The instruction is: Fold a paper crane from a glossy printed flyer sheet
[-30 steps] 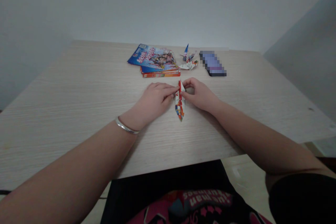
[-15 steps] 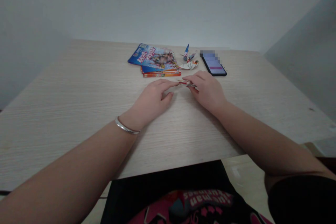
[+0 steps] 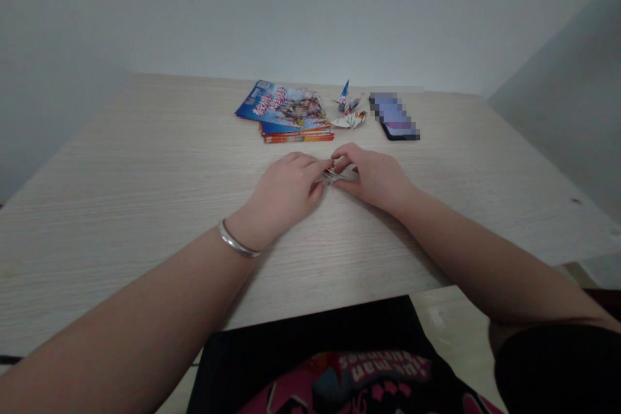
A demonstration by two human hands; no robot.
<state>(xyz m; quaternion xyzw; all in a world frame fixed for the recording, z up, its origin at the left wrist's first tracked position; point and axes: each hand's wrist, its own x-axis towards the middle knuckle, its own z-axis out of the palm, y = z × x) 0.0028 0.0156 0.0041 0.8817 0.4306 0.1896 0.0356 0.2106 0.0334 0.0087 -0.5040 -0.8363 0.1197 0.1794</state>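
Observation:
A small piece of folded paper, pale with a bit of red, lies between my hands just above the tabletop. My left hand, with a silver bangle at its wrist, is closed on the paper's left side, index finger on top and thumb at the near edge. On the other side, my right hand is curled around the paper, its thumb near the front and its index fingertip close to the left one. Fingers cover much of the paper, so its exact shape is hidden.
Behind my hands lies a stack of colourful booklets. To its right are a blue-tipped origami crane and a whitish folded paper piece. A phone with a lit screen rests farther right, and a wall rises behind the table.
The folded paper has come slightly nearer and to the left. My right hand has moved the same way, and my left thumb and fingers have closed in on the paper.

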